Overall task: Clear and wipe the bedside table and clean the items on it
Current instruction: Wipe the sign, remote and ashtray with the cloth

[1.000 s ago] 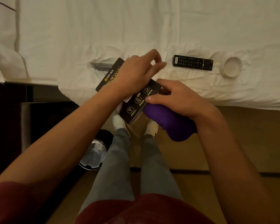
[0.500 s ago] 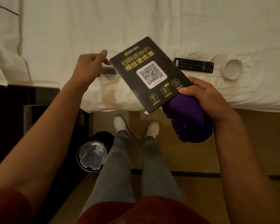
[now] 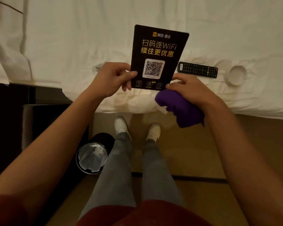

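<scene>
A black WiFi card (image 3: 158, 51) with a QR code and yellow lettering is held upright above the edge of the white bed (image 3: 72, 38). My left hand (image 3: 111, 77) pinches its lower left edge. My right hand (image 3: 189, 88) grips the card's lower right corner with thumb and fingertip while a bunched purple cloth (image 3: 181, 108) stays pressed in the same hand. A black remote control (image 3: 198, 69) and a small white round dish (image 3: 235, 75) lie on the bed to the right. A clear stand on the bed is mostly hidden behind my left hand.
The dark bedside table (image 3: 31, 115) stands at the left, against the bed. A round bin with a plastic liner (image 3: 92, 157) sits on the floor beside my left leg. My feet in white shoes stand on the wooden floor (image 3: 194, 147) below the bed edge.
The card has been turned from tilted to upright, facing me. My left hand came back from the bed at the left and took hold of the card's lower left edge.
</scene>
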`<state>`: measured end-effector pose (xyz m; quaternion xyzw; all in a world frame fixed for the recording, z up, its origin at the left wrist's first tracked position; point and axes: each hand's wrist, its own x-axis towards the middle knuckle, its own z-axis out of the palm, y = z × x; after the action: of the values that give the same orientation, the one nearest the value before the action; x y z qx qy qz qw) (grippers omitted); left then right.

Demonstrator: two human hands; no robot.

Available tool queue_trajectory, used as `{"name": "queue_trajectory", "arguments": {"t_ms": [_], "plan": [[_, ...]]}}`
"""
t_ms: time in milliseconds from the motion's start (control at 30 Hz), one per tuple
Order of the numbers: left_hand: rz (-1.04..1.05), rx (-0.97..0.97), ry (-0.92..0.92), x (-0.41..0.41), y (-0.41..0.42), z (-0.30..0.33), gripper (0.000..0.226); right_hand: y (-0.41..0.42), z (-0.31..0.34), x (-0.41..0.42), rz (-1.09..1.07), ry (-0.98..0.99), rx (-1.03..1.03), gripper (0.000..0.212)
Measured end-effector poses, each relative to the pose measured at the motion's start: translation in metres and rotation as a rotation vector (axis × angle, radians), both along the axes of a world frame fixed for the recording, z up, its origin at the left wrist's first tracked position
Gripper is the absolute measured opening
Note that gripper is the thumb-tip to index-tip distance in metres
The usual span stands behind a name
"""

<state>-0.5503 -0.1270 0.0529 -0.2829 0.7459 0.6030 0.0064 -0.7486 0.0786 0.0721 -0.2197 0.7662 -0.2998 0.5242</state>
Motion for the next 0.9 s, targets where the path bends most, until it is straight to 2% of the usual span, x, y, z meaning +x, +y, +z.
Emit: {"name": "queue_trajectory", "arguments": {"t_ms": [100, 233, 367, 633, 900], "plan": [[0.033, 0.016, -0.028, -0.009, 0.002, -0.008, 0.019, -0.011, 0.000, -0.006, -0.105, 0.082, -0.022, 0.008], [0.063, -0.030, -0.077, -0.019, 0.009, -0.018, 0.021, -0.027, -0.005, -0.004, -0.215, 0.156, -0.042, 0.013], [0.079, -0.101, -0.149, -0.020, 0.015, -0.030, 0.022, -0.035, -0.008, -0.002, -0.257, 0.140, -0.064, 0.020], [0.046, -0.109, -0.285, -0.024, 0.018, -0.045, 0.022, -0.041, -0.013, -0.002, -0.277, 0.142, -0.044, 0.016], [0.085, -0.086, -0.254, -0.023, 0.024, -0.045, 0.036, -0.037, -0.019, -0.001, -0.260, 0.145, -0.042, 0.020]]}}
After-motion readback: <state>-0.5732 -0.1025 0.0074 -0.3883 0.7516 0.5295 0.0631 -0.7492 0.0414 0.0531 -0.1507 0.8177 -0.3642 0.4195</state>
